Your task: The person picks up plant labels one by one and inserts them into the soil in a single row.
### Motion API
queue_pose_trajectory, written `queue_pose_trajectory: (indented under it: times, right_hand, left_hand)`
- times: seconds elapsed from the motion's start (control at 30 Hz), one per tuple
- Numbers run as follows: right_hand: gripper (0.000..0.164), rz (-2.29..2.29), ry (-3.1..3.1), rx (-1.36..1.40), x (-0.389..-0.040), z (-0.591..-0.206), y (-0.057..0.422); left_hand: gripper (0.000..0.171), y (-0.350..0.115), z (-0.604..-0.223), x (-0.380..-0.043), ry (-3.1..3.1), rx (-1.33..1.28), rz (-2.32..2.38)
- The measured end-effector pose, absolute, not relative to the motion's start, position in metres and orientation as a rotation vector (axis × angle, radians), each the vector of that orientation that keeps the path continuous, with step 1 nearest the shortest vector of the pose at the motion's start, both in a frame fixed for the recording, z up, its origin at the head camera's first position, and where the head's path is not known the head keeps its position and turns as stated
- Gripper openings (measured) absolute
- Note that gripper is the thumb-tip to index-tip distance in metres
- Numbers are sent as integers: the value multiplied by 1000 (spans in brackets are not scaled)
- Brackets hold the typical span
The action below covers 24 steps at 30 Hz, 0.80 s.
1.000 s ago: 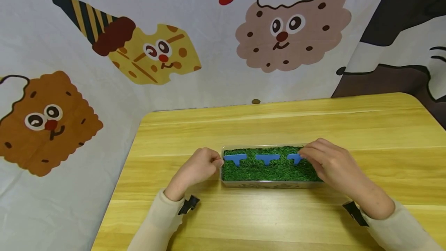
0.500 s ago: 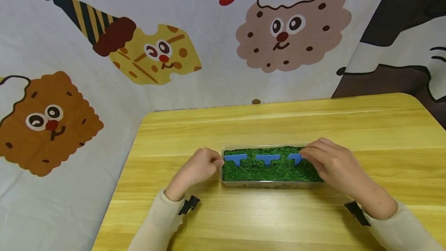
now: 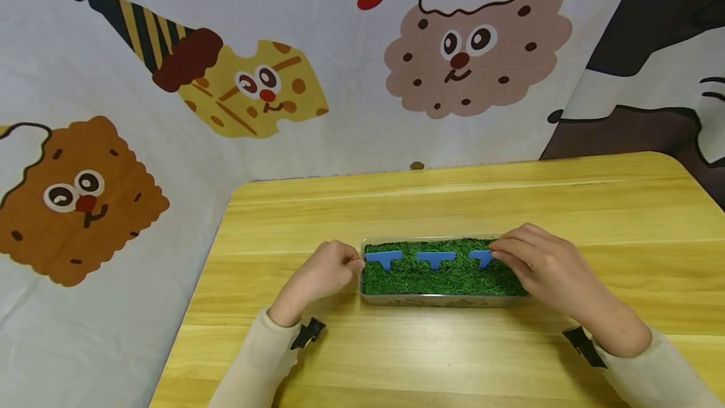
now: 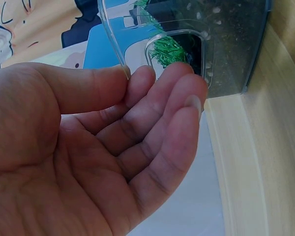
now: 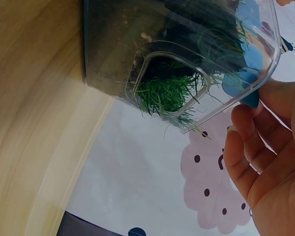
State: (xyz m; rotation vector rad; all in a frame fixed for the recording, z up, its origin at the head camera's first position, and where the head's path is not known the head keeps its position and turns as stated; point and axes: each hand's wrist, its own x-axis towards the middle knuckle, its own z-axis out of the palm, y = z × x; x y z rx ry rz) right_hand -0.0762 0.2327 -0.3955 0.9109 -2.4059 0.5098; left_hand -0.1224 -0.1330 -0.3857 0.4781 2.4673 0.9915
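A long clear plastic planter box [image 3: 447,300] filled with green grass stands on the table. Three blue T-shaped plant labels stand in a row in the grass: a left label [image 3: 383,256], a middle label [image 3: 435,257] and a right label [image 3: 480,257]. My left hand [image 3: 320,272] pinches the box's rim [image 4: 119,54] at its left end, thumb against the clear edge. My right hand [image 3: 544,266] pinches the right end of the right label, whose blue tip [image 5: 250,98] shows beside the thumb in the right wrist view. The fingers hide that end from above.
The box rests on a yellow wood-grain table [image 3: 396,357]. Behind and to the left hangs a pale cloth [image 3: 340,143] printed with cartoon biscuits and cheese. Dark soil and small pebbles show through the box's side wall [image 4: 226,44].
My right hand and wrist have shifted very slightly to the right. My left hand and the planter box stay in place.
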Motion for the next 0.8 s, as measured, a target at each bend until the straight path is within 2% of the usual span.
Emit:
queue_pose_trajectory:
  times: [0.3,0.7,0.8]
  right_hand:
    - [40,542,-2325,902,-78,-394,232]
    - [43,532,-2318,811,-81,-388,242]
    - [34,529,-2353,758,-79,-386,246]
  left_hand:
    - [31,-133,-386,-123,2468,467,993]
    - [30,-134,-385,-122,2469,475,984]
    - [34,-133,-385,-122,2466,477,986]
